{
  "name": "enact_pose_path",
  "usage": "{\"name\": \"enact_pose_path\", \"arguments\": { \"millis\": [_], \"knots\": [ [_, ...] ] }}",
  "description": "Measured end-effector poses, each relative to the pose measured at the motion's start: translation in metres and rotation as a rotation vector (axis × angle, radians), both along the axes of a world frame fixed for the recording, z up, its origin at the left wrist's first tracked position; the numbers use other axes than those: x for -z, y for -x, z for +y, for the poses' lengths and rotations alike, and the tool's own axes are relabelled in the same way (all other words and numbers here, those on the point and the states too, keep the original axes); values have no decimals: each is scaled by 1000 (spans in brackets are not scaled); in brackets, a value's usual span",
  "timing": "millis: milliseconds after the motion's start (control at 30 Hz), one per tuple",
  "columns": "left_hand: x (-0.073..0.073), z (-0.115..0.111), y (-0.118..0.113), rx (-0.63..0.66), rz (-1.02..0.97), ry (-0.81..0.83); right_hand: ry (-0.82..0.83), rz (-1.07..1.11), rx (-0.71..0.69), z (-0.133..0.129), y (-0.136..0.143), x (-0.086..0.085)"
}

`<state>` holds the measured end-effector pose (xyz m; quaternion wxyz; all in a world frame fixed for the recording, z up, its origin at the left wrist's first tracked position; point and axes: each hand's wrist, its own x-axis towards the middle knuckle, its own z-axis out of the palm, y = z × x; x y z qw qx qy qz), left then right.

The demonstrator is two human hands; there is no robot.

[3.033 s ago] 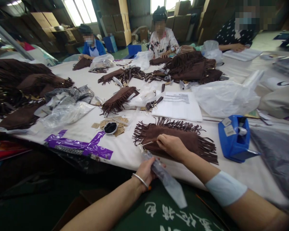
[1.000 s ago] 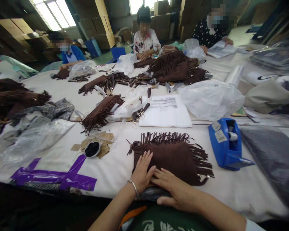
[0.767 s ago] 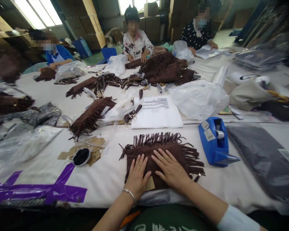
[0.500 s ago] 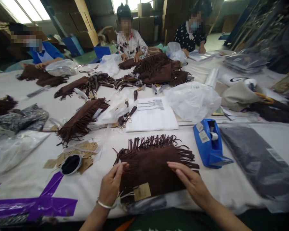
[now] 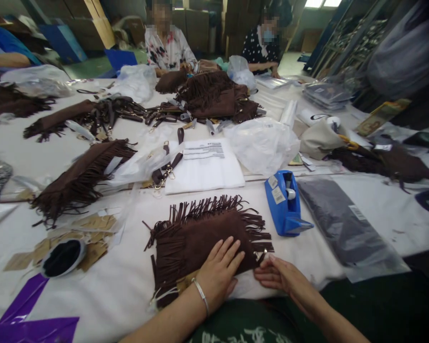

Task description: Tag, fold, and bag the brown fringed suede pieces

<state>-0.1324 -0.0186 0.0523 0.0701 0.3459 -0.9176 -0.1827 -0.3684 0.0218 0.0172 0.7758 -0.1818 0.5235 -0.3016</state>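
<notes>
A dark brown fringed suede pouch [image 5: 196, 243] lies flat before me, its strips spread along the far edge and both sides. My left hand [image 5: 218, 267] rests on its front part, fingers stretched out, a bangle at the wrist. Partly covered by that arm are a tan tag [image 5: 183, 285] and a white string [image 5: 164, 294]. Beside the pouch's right corner is my right hand [image 5: 280, 276], fingers extended and nothing visible in them. Its fingertips are close to a small metal clasp [image 5: 260, 255]; whether they touch it I cannot tell.
A blue tape dispenser [image 5: 282, 205] and a bagged dark item [image 5: 343, 224] are to the right. Leftward lie tan tags [image 5: 96, 255], a round black-filled dish [image 5: 63, 258] and another fringed pouch [image 5: 82, 176]. Wrist straps [image 5: 168, 166] lie by white sheets [image 5: 207, 166]. Co-workers sit across the table.
My left hand has moved right, from the pouch's left side onto its front. My right hand has shifted to the right corner, where a metal clasp now shows. The view has turned right.
</notes>
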Motion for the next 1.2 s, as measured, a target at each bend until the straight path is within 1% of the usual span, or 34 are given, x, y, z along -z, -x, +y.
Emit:
{"name": "enact_pose_path", "arguments": {
  "millis": [33, 100, 167, 200, 267, 333, 400, 467, 567, 667, 767, 800, 867, 933, 967, 1000, 1067, 1100, 1133, 1167, 1200],
  "knots": [
    [9, 0, 10, 12, -28, 44, 0, -4, -9, 2, 1, 0],
    [24, 0, 20, 10, -47, 150, -12, -17, -37, 7, 4, 0],
    [32, 1, 21, 36, -8, 260, -26, -55, -49, 11, 6, 1],
    [33, 1, 21, 55, 24, 300, -36, -91, -48, 13, 6, 1],
    [28, 1, 18, 80, 80, 326, -60, -232, -43, 14, 2, 0],
    [17, 1, 14, 78, 104, 314, -49, -434, -15, 11, -8, -2],
    [5, 1, 12, 76, 119, 330, 41, -582, 59, 2, -23, -4],
    [-3, 3, 11, 76, 128, 363, 154, -595, 140, -11, -38, -3],
    [-6, 6, 11, 91, 120, 382, 238, -437, 183, -36, -51, 3],
    [-3, 9, 12, 120, 108, 345, 326, -267, 229, -59, -47, 10],
    [-3, 10, 15, 128, 131, 293, 524, -135, 269, -75, -40, 8],
    [-5, 10, 15, 132, 144, 274, 625, -50, 244, -78, -39, 6],
    [-11, 11, 12, 147, 174, 243, 826, 164, 136, -81, -42, 1],
    [-20, 12, 0, 122, 211, 228, 1003, 399, -59, -79, -51, -2],
    [-24, 12, -9, 69, 236, 231, 1090, 535, -181, -78, -57, -3],
    [-27, 11, -21, -17, 266, 238, 1168, 676, -308, -76, -63, -3],
    [-30, 9, -53, -277, 327, 244, 1291, 949, -517, -72, -71, -4],
    [-30, 8, -71, -441, 359, 229, 1331, 1029, -582, -70, -73, -6],
    [-29, 8, -90, -615, 390, 184, 1352, 1023, -615, -67, -72, -9],
    [-28, 7, -108, -794, 427, 106, 1368, 952, -641, -64, -69, -12],
    [-27, 8, -126, -963, 483, -5, 1374, 842, -645, -60, -64, -15]
  ]
}}
